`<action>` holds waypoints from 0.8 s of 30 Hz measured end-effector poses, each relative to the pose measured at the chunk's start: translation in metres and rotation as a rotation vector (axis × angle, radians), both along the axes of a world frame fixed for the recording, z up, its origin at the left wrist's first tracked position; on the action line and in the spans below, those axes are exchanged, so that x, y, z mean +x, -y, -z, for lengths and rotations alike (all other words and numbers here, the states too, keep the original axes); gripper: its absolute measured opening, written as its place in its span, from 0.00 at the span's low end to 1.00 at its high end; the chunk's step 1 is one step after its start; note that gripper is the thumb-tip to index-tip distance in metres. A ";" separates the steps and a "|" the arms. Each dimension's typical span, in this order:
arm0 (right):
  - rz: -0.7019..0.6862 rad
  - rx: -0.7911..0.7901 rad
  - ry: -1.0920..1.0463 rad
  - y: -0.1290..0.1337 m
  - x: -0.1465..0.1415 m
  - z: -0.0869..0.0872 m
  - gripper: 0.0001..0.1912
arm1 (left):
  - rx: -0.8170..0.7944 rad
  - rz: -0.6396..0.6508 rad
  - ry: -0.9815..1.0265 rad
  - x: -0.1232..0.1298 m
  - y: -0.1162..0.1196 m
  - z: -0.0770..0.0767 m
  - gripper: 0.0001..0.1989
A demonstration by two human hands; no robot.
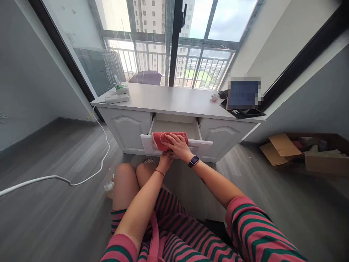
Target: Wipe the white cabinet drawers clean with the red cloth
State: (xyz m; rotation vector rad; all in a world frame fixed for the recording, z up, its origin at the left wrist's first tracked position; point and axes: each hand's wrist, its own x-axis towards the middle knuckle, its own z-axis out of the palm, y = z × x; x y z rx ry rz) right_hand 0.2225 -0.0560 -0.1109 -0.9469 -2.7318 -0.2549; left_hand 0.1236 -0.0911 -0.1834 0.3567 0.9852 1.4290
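A folded red cloth (156,140) with a pale edge lies over the top of the white drawer front (201,144). My right hand (178,146), with a dark watch at its wrist, bends its fingers over the cloth and presses it against the drawer front. Just below, my left hand (166,159) is closed close to the front face of the drawer, under the cloth. What its fingers hold is hidden. The drawer is pulled out, and its pale inside (177,128) shows behind the cloth.
The white cabinet top (169,97) bears a power strip (117,99) at left and a blurred screen (244,94) at right. A white cable (105,160) trails over the floor at left. An open cardboard box (324,162) stands at right. Behind the cabinet are glass doors (152,36).
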 end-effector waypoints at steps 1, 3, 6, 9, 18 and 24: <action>0.021 0.010 0.008 0.001 0.013 0.002 0.25 | 0.006 -0.002 0.017 -0.001 0.001 0.003 0.07; 0.064 0.026 0.021 0.002 0.039 0.005 0.26 | 0.003 -0.006 0.038 -0.003 0.000 0.007 0.11; 0.134 0.059 0.034 0.004 0.078 0.014 0.29 | 0.007 -0.006 0.059 -0.004 -0.003 0.009 0.19; 0.228 0.107 0.043 0.005 0.113 0.033 0.31 | 0.018 0.012 0.070 -0.005 -0.004 0.010 0.23; 0.286 -0.025 0.131 -0.002 0.175 0.102 0.32 | -0.066 0.051 0.094 -0.014 -0.009 0.007 0.20; -0.007 -0.169 0.216 -0.019 0.172 0.105 0.31 | -0.084 0.031 0.135 -0.013 -0.014 0.002 0.15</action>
